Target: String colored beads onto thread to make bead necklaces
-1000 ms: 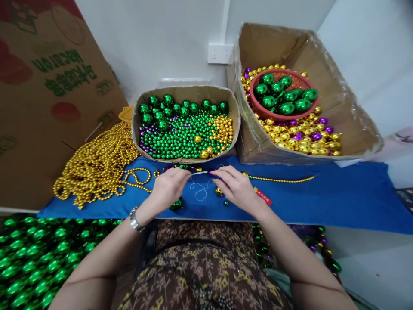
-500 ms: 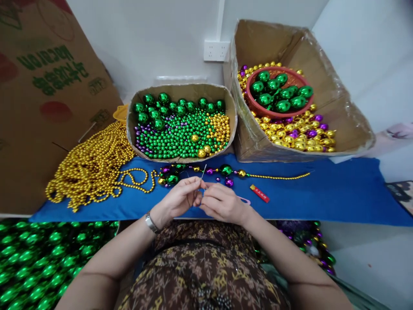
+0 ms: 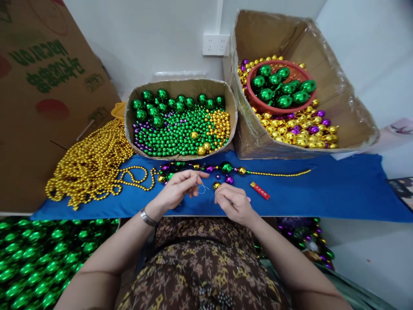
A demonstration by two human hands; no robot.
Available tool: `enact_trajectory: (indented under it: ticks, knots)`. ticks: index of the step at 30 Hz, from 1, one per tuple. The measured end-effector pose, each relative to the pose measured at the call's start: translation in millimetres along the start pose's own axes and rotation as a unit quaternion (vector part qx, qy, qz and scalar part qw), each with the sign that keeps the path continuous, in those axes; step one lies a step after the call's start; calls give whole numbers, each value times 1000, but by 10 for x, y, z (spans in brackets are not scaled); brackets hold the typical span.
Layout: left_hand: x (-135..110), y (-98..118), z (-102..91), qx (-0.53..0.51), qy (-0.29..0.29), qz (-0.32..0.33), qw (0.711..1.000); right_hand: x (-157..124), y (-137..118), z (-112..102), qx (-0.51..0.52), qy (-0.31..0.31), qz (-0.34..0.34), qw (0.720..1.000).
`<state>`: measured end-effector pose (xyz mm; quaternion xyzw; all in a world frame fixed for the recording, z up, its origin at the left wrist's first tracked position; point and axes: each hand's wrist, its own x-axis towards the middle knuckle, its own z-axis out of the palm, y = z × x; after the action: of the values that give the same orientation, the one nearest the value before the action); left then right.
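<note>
My left hand [image 3: 182, 188] is over the front of the blue cloth, index finger stretched out, other fingers curled on a thin pale thread [image 3: 203, 189] that loops out from them. My right hand [image 3: 235, 204], apart from it, pinches with fingers curled; a faint line of thread shows at its fingertips. Behind both hands lies a strand of mixed beads [image 3: 226, 167] ending in a gold twisted cord [image 3: 280, 174]. A loose gold ball [image 3: 217, 185] and a purple ball [image 3: 229, 180] sit near my right fingers. A pink loop, mostly hidden, peeks from behind that hand.
A low carton [image 3: 180, 156] holds green, purple and gold beads. To its right, a taller carton [image 3: 254, 140] holds gold and purple beads and a red bowl [image 3: 279, 110] of green ones. Gold bead strings [image 3: 93, 165] are heaped left. A red packet [image 3: 260, 190] lies right on the cloth.
My hands have moved apart, the right one to the right. The needle that stood up from my left fingertips no longer shows clearly. A thread loop and the gold ball have come into sight.
</note>
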<state>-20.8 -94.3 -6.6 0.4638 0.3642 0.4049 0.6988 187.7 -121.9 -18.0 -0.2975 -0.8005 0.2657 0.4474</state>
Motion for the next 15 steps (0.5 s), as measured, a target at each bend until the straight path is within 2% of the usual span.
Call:
enact_trajectory:
  ticks: [3, 5, 8, 11, 15]
  knots:
    - [29, -38, 82, 26, -107, -43, 993, 112, -43, 6, 56, 4, 27, 998]
    - [51, -46, 99, 51, -125, -45, 990, 156, -40, 10, 69, 8, 49, 996]
    - [62, -38, 56, 85, -110, -49, 989, 163, 9, 2, 91, 26, 118, 988]
    - [47, -21, -20, 54, -86, -74, 992, 133, 83, -15, 141, 57, 186, 971]
    - [13, 23, -137, 3, -15, -65, 998, 67, 223, -79, 137, 91, 223, 961]
